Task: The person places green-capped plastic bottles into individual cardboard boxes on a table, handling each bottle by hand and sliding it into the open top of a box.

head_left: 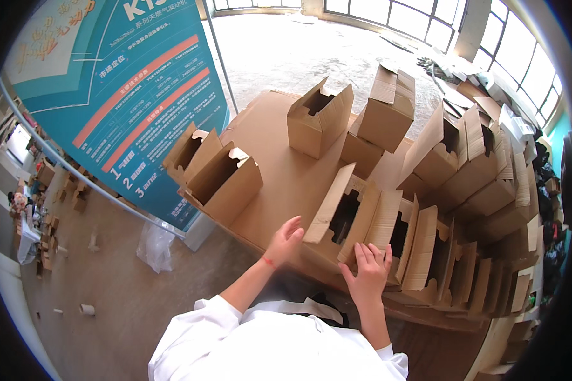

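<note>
Before me at the near edge of the cardboard-topped table [274,171] stands an open brown cardboard box [329,204], its flaps raised and its inside dark. My left hand [285,242] is just left of that box, fingers stretched out and nothing in it; whether the fingertips touch the flap I cannot tell. On the box's right side, my right hand [368,270] rests with its fingers spread against the cardboard. Another open box [383,222] sits directly beside it, followed by a row of several more open boxes [421,247] to the right.
Two open boxes [238,184] stand at the table's left edge. Farther back are another open box [318,130] and a box [388,108] stacked on a lower one. More boxes [483,171] crowd the right. A blue banner [133,95] rises at left, with a plastic bag [156,247] below.
</note>
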`<action>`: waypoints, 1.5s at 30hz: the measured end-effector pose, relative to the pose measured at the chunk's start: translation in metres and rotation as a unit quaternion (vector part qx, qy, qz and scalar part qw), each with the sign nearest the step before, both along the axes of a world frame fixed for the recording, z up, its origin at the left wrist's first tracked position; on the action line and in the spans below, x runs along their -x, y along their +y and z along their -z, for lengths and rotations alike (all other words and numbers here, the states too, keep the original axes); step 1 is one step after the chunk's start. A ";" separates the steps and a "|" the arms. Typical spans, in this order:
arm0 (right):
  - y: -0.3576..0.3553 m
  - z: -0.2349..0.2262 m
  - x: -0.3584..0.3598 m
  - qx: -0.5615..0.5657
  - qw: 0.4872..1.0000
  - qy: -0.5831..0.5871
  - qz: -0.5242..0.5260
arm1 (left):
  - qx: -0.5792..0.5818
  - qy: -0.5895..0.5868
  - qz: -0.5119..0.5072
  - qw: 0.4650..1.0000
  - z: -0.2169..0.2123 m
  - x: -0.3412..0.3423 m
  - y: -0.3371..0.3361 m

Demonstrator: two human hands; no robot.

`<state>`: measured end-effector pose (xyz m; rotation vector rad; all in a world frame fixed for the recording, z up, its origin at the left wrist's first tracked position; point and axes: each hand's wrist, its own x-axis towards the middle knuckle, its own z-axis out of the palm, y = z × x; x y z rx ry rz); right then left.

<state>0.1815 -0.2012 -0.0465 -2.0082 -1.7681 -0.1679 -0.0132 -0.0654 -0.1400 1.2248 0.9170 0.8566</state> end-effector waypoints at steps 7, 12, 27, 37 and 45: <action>0.015 -0.028 0.048 -0.050 0.988 -0.047 0.136 | -0.184 0.186 -0.033 0.965 -0.016 0.089 0.048; 0.061 -0.022 0.106 -0.084 0.995 0.004 0.057 | -0.295 0.240 -0.033 0.924 -0.019 0.122 0.066; 0.080 0.044 0.087 -0.002 0.977 0.113 0.183 | -0.326 0.516 -0.055 0.790 -0.067 0.175 0.117; 0.074 0.046 0.085 -0.021 0.981 0.095 0.171 | -0.333 0.558 -0.089 0.755 -0.072 0.147 0.140; 0.077 0.053 0.088 -0.049 0.980 0.054 0.184 | -0.493 0.385 0.070 0.777 -0.111 0.024 0.185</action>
